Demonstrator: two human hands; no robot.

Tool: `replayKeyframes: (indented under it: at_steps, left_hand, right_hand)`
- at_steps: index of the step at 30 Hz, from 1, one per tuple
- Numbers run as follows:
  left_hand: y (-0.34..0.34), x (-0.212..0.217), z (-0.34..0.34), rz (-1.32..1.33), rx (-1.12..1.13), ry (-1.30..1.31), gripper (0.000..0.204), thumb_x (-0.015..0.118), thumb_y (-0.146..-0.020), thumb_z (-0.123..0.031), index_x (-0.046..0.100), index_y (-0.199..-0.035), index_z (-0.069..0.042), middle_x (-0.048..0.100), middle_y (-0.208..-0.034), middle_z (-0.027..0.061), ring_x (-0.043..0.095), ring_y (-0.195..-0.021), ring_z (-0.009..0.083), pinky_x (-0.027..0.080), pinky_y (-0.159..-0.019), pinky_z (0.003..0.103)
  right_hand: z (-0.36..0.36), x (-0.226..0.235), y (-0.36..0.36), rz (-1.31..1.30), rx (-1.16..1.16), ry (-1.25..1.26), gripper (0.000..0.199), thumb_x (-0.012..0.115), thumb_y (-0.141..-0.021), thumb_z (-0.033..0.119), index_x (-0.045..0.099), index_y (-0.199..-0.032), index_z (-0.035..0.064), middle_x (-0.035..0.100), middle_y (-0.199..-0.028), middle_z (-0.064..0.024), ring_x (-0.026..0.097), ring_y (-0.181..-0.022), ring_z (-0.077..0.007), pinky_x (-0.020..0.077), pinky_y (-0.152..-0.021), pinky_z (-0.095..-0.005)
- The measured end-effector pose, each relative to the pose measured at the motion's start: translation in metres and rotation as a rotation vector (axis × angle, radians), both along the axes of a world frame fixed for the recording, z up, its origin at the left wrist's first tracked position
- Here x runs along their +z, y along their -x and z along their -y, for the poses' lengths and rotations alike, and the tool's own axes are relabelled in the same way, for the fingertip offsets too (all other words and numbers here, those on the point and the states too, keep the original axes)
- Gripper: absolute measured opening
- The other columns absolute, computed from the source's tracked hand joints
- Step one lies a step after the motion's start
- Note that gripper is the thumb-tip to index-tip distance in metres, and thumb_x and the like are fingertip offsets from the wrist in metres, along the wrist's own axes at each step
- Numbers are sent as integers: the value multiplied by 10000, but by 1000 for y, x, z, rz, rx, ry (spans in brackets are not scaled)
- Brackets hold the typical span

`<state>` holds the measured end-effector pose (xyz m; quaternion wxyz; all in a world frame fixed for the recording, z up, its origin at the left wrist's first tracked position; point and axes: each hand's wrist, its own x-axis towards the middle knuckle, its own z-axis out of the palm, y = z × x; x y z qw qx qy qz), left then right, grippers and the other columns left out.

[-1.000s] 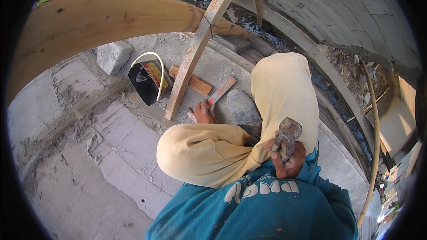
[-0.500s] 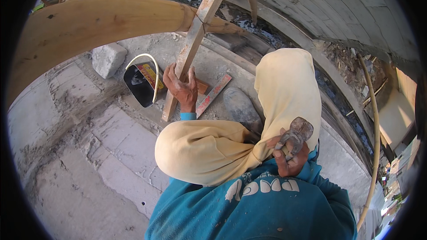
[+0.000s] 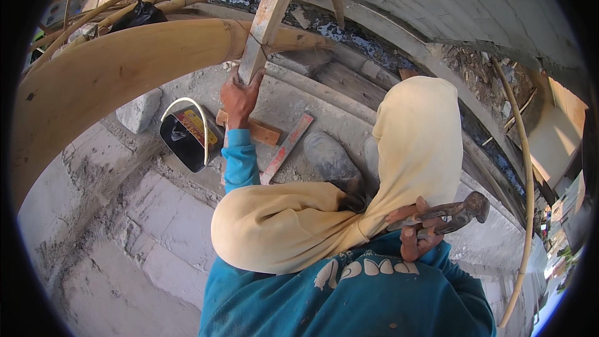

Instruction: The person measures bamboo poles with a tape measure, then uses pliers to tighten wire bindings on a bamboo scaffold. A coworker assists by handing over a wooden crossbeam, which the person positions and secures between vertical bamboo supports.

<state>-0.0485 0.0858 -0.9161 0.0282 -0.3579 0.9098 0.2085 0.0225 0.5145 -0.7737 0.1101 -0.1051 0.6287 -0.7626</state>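
Observation:
My left hand (image 3: 240, 98) reaches forward and grips a slanting wooden batten (image 3: 272, 9), thumb on one side and fingers on the other. Just above the hand, a thin wire (image 3: 258, 43) ties the batten to a thick bamboo pole (image 3: 150, 47). My right hand (image 3: 417, 234) rests by my right thigh, its fingers wrapped round the handles of dark, worn metal pincers (image 3: 458, 213). The heavy head of the pincers points to the right, away from the batten.
A black bucket (image 3: 171, 140) with a white handle stands left of a brown wood piece (image 3: 265, 131) and a red, worn bar (image 3: 288, 148). A concrete chunk (image 3: 138, 111) lies under the bamboo. A grey wall (image 3: 449, 0) rises beyond a wet ditch (image 3: 368, 43).
My left hand has moved forward and up the batten, towards the wire tie. My right hand has turned, and the pincers' head has swung out to the right.

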Motion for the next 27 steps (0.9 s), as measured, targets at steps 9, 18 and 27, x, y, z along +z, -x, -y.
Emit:
replayKeyframes:
  at_steps: [9, 18, 27]
  left_hand:
    - [-1, -1, 1, -31, -10, 8, 606, 799, -779, -521, 703, -1117, -27, 730, -946, 234, 710, -882, 409, 546, -769, 444]
    - [1, 3, -1, -67, 6, -30, 531, 821, -775, -473, 714, -1070, -45, 735, -907, 205, 714, -840, 396, 547, -738, 436]
    - [3, 3, 0, -63, -12, -33, 532, 825, -771, -467, 714, -1077, -45, 722, -849, 206, 707, -796, 393, 537, -701, 439]
  right_hand:
    - [10, 13, 16, 97, 138, -57, 583, 507, -853, -17, 344, -1403, -124, 674, -953, -256, 688, -739, -248, 585, -670, -374]
    - [35, 65, 75, 791, 76, 11, 735, 651, -967, 259, 283, -1483, -113, 618, -839, -123, 640, -608, -200, 563, -555, -312]
    - [46, -41, 279, 255, -211, -221, 592, 563, -997, 140, 306, -1517, 25, 581, -905, -84, 590, -675, -147, 538, -528, -310]
